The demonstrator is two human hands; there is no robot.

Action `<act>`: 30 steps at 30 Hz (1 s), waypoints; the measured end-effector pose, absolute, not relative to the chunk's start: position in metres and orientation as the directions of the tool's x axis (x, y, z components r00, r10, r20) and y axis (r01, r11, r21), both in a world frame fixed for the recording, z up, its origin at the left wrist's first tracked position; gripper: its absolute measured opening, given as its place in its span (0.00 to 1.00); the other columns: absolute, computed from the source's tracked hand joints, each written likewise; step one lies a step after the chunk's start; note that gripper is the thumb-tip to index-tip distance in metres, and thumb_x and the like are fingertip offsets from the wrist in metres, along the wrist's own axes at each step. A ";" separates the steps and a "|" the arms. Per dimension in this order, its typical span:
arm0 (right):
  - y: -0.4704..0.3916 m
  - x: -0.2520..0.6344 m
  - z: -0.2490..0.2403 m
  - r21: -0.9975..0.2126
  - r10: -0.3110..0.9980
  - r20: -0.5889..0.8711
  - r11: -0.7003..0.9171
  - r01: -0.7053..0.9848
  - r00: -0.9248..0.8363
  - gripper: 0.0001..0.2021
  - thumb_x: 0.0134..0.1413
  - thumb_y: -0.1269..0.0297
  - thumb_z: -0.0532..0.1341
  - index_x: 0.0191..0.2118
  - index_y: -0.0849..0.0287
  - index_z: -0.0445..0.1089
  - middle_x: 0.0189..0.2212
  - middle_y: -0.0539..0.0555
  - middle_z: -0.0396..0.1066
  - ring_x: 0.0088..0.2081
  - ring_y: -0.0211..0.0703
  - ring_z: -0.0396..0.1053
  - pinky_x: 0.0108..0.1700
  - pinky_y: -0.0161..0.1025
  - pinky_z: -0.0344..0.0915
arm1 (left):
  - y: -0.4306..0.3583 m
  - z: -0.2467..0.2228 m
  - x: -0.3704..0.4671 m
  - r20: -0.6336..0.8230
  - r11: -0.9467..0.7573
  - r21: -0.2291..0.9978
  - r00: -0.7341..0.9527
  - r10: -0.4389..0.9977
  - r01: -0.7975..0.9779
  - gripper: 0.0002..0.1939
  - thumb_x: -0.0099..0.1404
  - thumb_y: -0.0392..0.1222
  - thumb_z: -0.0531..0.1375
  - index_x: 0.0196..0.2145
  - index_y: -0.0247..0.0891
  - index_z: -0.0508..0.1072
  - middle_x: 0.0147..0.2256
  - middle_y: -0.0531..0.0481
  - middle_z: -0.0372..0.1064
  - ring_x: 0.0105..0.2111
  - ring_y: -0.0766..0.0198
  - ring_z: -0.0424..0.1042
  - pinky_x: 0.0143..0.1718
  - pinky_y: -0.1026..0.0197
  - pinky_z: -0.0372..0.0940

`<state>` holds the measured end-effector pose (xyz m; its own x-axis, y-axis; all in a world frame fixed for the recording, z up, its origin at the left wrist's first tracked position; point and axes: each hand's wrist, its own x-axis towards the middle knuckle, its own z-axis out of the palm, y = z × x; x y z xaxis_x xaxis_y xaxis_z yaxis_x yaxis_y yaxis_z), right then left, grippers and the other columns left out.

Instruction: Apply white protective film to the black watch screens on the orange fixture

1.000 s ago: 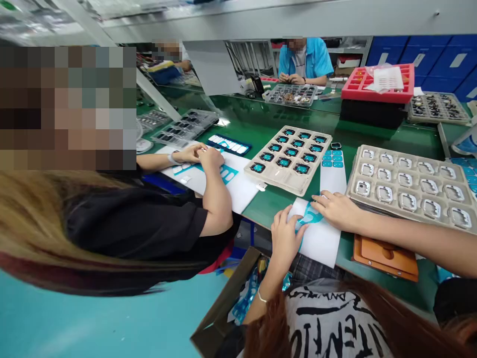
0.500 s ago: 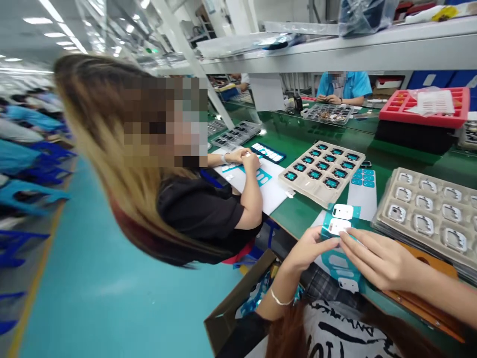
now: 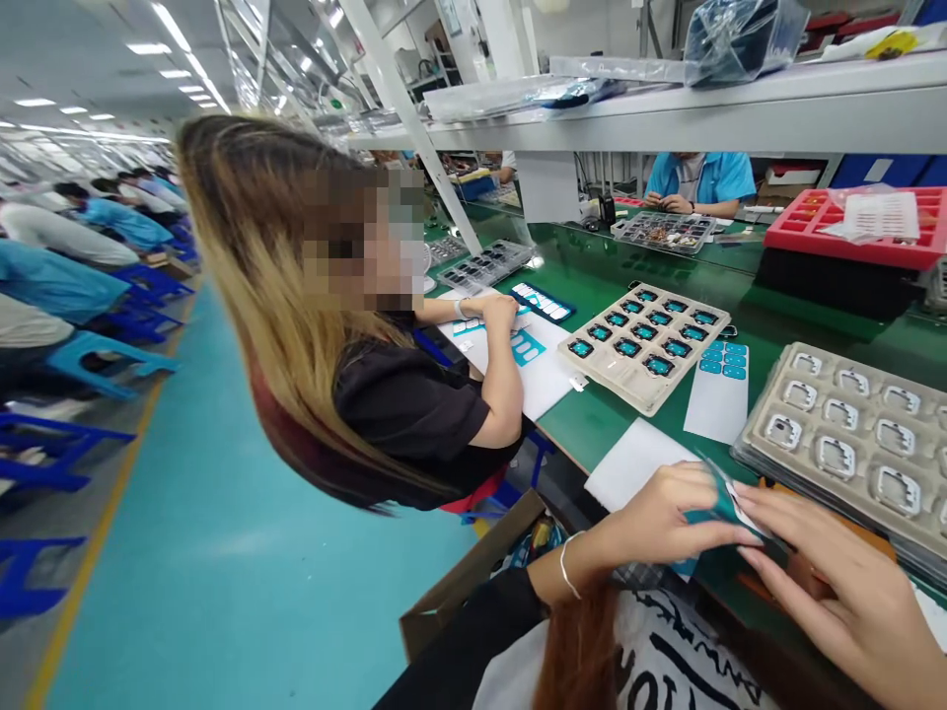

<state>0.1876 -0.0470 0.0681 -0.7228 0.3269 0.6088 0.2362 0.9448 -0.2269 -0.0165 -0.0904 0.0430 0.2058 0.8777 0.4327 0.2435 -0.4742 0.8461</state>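
Note:
Between my two hands is a teal film sheet with white pieces on it, tilted so that it shows nearly edge-on. My left hand grips its left side between thumb and fingers. On the right side, the thumb and fingertips of my right hand pinch the sheet near a white piece. White paper lies on the green table just beyond my left hand. Another white sheet bearing several teal pieces lies farther off.
A beige tray holds several dark, teal-centred parts. Stacked trays of white frames stand at right. A person in black sits at left. A cardboard box stands below the table edge. A red tray is farther back.
Both hands have moved down and right with the teal sheet, which has turned from facing the camera to nearly edge-on. The view has shifted slightly left.

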 end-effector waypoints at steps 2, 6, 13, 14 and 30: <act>-0.050 0.198 0.066 -0.313 0.400 0.582 0.914 0.259 -0.708 0.14 0.67 0.62 0.58 0.55 0.57 0.68 0.49 0.57 0.77 0.48 0.43 0.76 0.48 0.36 0.74 | -0.090 0.045 -0.010 0.412 -0.484 0.831 0.280 0.867 0.276 0.19 0.68 0.54 0.60 0.31 0.36 0.80 0.29 0.44 0.76 0.35 0.61 0.73 0.43 0.60 0.66; -0.050 0.206 0.069 -0.396 0.459 0.557 0.879 0.265 -0.692 0.13 0.66 0.59 0.59 0.53 0.53 0.70 0.49 0.54 0.77 0.48 0.43 0.77 0.45 0.33 0.76 | -0.091 0.046 -0.003 0.463 -0.532 0.814 0.294 0.836 0.232 0.18 0.70 0.52 0.58 0.36 0.33 0.79 0.32 0.42 0.77 0.35 0.61 0.73 0.41 0.61 0.67; -0.047 0.202 0.070 -0.307 0.344 0.651 0.935 0.179 -0.677 0.16 0.64 0.66 0.62 0.56 0.56 0.69 0.51 0.59 0.74 0.52 0.46 0.72 0.56 0.40 0.70 | -0.090 0.045 -0.007 0.504 -0.544 0.836 0.294 0.812 0.070 0.27 0.67 0.61 0.57 0.41 0.31 0.76 0.38 0.38 0.75 0.40 0.57 0.75 0.46 0.58 0.69; -0.046 0.201 0.069 -0.312 0.339 0.655 0.935 0.167 -0.675 0.18 0.63 0.66 0.63 0.57 0.57 0.69 0.52 0.59 0.73 0.53 0.47 0.72 0.56 0.42 0.70 | -0.091 0.045 -0.008 0.486 -0.528 0.844 0.284 0.826 0.090 0.26 0.68 0.61 0.56 0.40 0.32 0.76 0.38 0.40 0.75 0.40 0.58 0.74 0.45 0.58 0.69; -0.043 0.179 0.067 -0.945 0.769 0.271 0.328 -0.007 -0.579 0.12 0.50 0.60 0.72 0.41 0.54 0.78 0.40 0.54 0.79 0.40 0.43 0.75 0.42 0.38 0.73 | -0.093 0.058 -0.013 0.508 -0.598 0.693 0.315 0.801 0.402 0.14 0.76 0.43 0.49 0.35 0.37 0.69 0.31 0.49 0.69 0.32 0.64 0.66 0.34 0.62 0.60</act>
<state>0.1785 -0.0432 0.0670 -0.5793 0.7688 0.2709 -0.0066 0.3279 -0.9447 -0.0129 -0.0935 0.0582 0.3153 0.8014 0.5082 0.4021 -0.5979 0.6934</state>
